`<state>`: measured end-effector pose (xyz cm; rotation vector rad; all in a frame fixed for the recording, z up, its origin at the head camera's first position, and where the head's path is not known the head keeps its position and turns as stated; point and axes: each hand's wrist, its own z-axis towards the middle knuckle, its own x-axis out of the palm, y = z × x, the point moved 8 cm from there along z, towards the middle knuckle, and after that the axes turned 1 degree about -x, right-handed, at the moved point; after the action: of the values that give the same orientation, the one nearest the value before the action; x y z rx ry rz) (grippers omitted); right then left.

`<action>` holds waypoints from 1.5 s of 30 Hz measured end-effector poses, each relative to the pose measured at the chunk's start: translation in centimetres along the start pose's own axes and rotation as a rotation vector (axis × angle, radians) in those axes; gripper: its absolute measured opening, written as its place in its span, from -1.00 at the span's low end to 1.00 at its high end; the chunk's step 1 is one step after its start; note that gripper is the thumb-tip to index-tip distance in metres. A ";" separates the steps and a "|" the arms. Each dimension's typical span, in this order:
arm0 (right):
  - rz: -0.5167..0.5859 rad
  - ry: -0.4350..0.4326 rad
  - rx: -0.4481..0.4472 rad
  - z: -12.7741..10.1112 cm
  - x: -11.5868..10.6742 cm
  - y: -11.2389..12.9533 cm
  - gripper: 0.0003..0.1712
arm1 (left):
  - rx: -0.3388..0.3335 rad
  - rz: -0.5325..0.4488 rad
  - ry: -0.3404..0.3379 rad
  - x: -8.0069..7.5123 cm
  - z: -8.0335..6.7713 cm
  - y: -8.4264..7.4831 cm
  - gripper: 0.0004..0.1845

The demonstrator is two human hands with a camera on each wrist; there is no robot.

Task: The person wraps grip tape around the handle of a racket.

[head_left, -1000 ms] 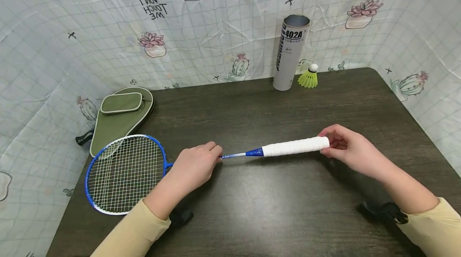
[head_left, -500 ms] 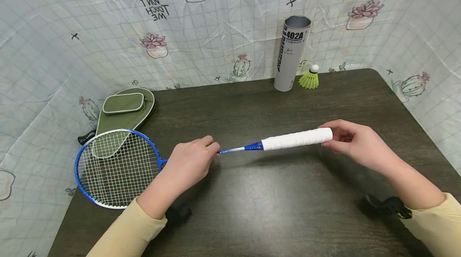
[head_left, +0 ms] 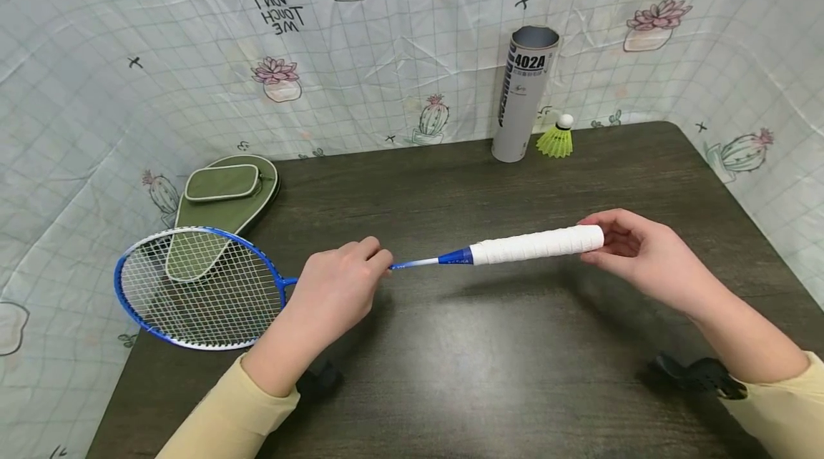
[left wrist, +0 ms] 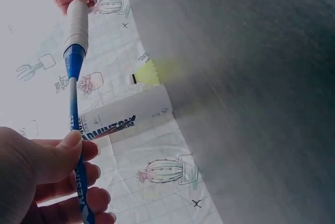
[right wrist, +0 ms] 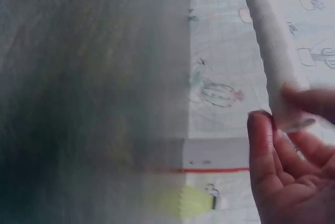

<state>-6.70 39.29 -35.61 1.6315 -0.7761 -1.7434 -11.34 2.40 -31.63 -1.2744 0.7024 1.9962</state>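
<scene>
A blue and white badminton racket (head_left: 455, 257) is held above the table between both hands. My left hand (head_left: 340, 284) pinches its thin shaft; in the left wrist view the thumb (left wrist: 70, 139) lies against the blue shaft. My right hand (head_left: 644, 252) holds the end of the white wrapped grip (head_left: 537, 245) between thumb and fingers, as the right wrist view also shows at the handle's butt (right wrist: 293, 122). The strung head (head_left: 199, 291) extends to the left, tilted, partly in front of a green bag. Part of the shaft is hidden behind the left hand.
A green racket-shaped cover bag (head_left: 225, 198) lies at the table's back left. Toward the back right stands a grey shuttlecock tube (head_left: 523, 101), with a yellow shuttlecock (head_left: 557, 139) beside it. Patterned cloth (head_left: 386, 51) surrounds the dark wooden table (head_left: 450, 373).
Both hands have lifted the racket a little, the right one also shifting right. The racket head has risen, moved left and turned, looking flatter now.
</scene>
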 end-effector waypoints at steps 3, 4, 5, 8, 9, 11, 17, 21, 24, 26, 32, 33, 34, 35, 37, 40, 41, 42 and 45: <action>0.004 -0.024 -0.001 -0.3 -0.6 0.4 -0.66 | -0.005 0.006 -0.042 -0.6 -0.1 0.0 -0.86; 0.005 -0.032 0.000 -0.3 -0.8 0.5 -0.69 | -0.002 0.007 -0.054 -0.7 -0.2 0.0 -0.85; 0.006 -0.037 -0.008 -0.4 -0.9 0.6 -0.72 | 0.002 0.008 -0.064 -0.8 -0.2 -0.1 -0.84; 0.022 -0.050 -0.017 -0.5 -1.2 0.6 -0.76 | 0.016 0.013 -0.089 -1.0 -0.3 -0.3 -0.82; 0.028 -0.050 -0.023 -0.5 -1.2 0.5 -0.75 | 0.020 0.015 -0.095 -1.0 -0.3 -0.4 -0.81; 0.032 -0.045 -0.033 -0.4 -1.1 0.3 -0.74 | 0.023 0.020 -0.106 -0.8 -0.4 -0.6 -0.80; -0.019 -0.034 -0.083 -0.4 -0.5 -0.2 -0.69 | 0.018 0.050 -0.100 0.2 -0.6 -0.9 -0.80; -0.080 -0.037 -0.114 -0.4 -0.1 -0.3 -0.66 | 0.011 0.047 -0.070 0.8 -0.7 -1.0 -0.80; -0.152 -0.057 -0.150 -0.5 0.2 0.0 -0.63 | 0.004 0.046 -0.050 1.1 -0.6 -1.0 -0.81; -0.204 -0.072 -0.188 -0.6 0.4 0.3 -0.60 | -0.001 0.048 -0.026 1.5 -0.5 -1.0 -0.82; -0.376 -0.097 -0.293 -1.0 1.5 0.8 -0.53 | -0.024 0.047 0.116 3.3 -0.3 -0.9 -0.86; -0.398 -0.098 -0.303 -1.1 1.7 0.8 -0.53 | -0.028 0.047 0.143 3.7 -0.3 -0.9 -0.86; -0.413 -0.101 -0.313 -1.1 1.8 0.7 -0.52 | -0.032 0.043 0.170 4.0 -0.3 -0.9 -0.85; -0.431 -0.102 -0.326 -1.2 2.0 0.6 -0.51 | -0.033 0.041 0.197 4.4 -0.3 -1.0 -0.85; -0.461 -0.108 -0.353 -1.3 2.2 0.5 -0.49 | -0.034 0.033 0.246 5.0 -0.2 -1.1 -0.84; -0.503 -0.122 -0.392 -1.6 2.4 0.4 -0.46 | -0.030 0.016 0.296 5.7 -0.2 -1.4 -0.81; -0.515 -0.122 -0.402 -1.6 2.5 0.4 -0.45 | -0.028 0.011 0.306 5.9 -0.1 -1.5 -0.81; -0.522 -0.124 -0.414 -1.7 2.5 0.3 -0.45 | -0.027 0.007 0.314 6.1 0.0 -1.6 -0.81; -0.547 -0.120 -0.432 -1.9 2.4 0.2 -0.45 | -0.022 -0.004 0.331 6.7 0.3 -1.9 -0.80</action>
<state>-4.93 37.31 -37.04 1.5258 0.0304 -2.2059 -12.16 5.44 -37.80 -1.6386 0.8312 1.8120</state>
